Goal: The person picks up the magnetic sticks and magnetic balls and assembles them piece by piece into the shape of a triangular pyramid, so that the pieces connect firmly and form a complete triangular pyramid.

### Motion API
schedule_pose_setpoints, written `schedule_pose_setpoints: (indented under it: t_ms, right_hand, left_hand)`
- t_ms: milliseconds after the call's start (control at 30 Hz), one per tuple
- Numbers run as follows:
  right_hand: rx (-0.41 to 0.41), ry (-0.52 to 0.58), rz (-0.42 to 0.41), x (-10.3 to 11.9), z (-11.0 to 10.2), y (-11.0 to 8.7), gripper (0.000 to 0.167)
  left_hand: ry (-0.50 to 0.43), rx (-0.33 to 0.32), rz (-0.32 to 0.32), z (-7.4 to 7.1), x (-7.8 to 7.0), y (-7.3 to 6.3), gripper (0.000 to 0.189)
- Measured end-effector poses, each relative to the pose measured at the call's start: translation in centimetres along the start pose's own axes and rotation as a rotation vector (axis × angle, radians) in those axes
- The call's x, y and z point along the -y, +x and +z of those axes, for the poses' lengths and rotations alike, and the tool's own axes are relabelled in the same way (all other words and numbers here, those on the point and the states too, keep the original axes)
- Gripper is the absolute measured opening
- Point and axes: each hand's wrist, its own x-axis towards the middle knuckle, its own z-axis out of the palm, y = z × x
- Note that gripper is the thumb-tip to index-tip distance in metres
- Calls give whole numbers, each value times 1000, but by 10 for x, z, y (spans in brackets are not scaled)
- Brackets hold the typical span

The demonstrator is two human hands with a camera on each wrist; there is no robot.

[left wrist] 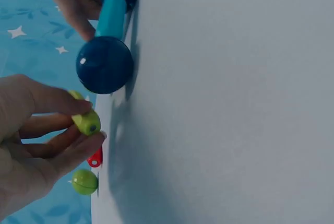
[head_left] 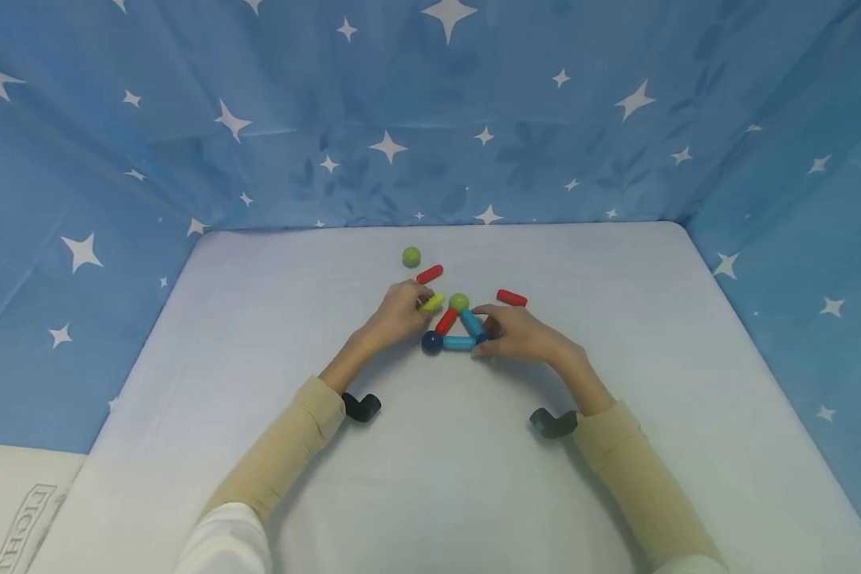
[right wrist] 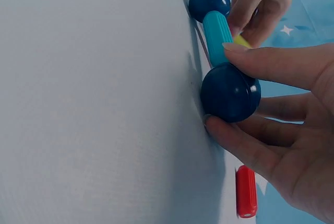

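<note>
My left hand [head_left: 399, 312] pinches a yellow-green magnetic rod [left wrist: 88, 121] between thumb and fingers, just left of a triangle of rods and balls. That triangle has a green ball [head_left: 458, 302] at its far corner and dark blue balls [head_left: 432, 342] at the two near ones. A red rod [head_left: 446, 321] forms its left side, and light blue rods [head_left: 459, 343] form the near and right sides. At the right near corner, my right hand [head_left: 520, 333] grips the other dark blue ball [right wrist: 229, 93] between thumb and fingers.
A loose green ball [head_left: 411, 257] and a loose red rod [head_left: 430, 274] lie beyond my left hand. Another red rod [head_left: 512, 298] lies beyond my right hand. Blue star-patterned cloth [head_left: 430, 175] hangs behind the white table [head_left: 430, 478] and along its sides.
</note>
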Motion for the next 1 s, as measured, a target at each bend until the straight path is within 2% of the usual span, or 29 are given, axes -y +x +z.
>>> schedule_pose_setpoints:
  t_ms: [167,267,367,533,767,1000]
  right_hand:
    - [-9,6,3,-1,-1,-1,72]
    - [-14,13,-3,-1,-1,1,71]
    - [-16,15,-5,1,-1,2,71]
    - [-18,13,-8,2,-1,1,70]
    - [-48,10,-27,3,0,2,69]
    - [-52,3,-53,7,4,7,70]
  left_hand:
    - [-127,-2,2,-3,-4,-13,37]
    - [-175,-12,19,-7,-8,-20,34]
    - [-208,6,23,-10,-13,-27,33]
    - [-230,45,20,-7,-17,-35,32]
    - [-242,36,-6,-5,-14,-41,35]
    - [-205,18,-30,-1,-3,-45,33]
